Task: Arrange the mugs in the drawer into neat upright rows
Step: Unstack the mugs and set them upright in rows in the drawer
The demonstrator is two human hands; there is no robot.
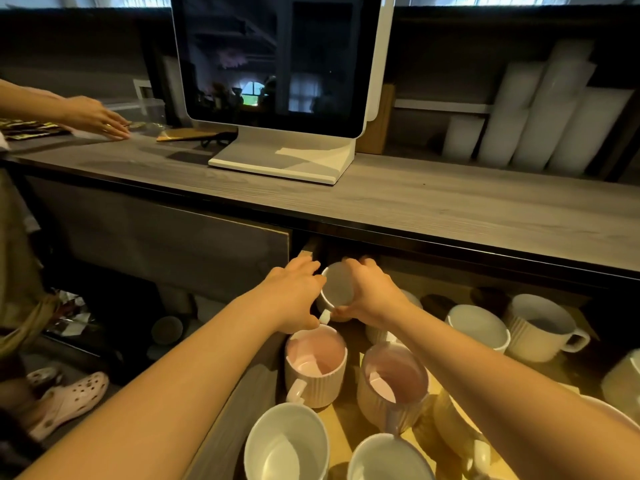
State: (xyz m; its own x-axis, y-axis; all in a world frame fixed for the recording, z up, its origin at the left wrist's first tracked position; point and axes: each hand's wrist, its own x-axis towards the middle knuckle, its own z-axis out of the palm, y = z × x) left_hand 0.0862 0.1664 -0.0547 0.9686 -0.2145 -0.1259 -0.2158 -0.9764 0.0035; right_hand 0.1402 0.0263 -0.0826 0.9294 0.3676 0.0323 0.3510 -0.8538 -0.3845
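At drawer (221, 441) back, both hands grip white mug (337, 289), tilted: left hand (294, 296) at handle, right hand (372, 292) round rim.

Both hands (294, 292) (370, 292) forward, fingers (341, 311) curled, arms outstretched.

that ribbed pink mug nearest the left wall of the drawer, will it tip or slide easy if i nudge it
The ribbed pink mug looks ceramic, so probably stiff, fairly heavy and chippable. It stands upright on a wide base, so it should slide rather than tip. Its ribbed wall likely grips well, but neighbouring mugs sit close, so expect clinks.
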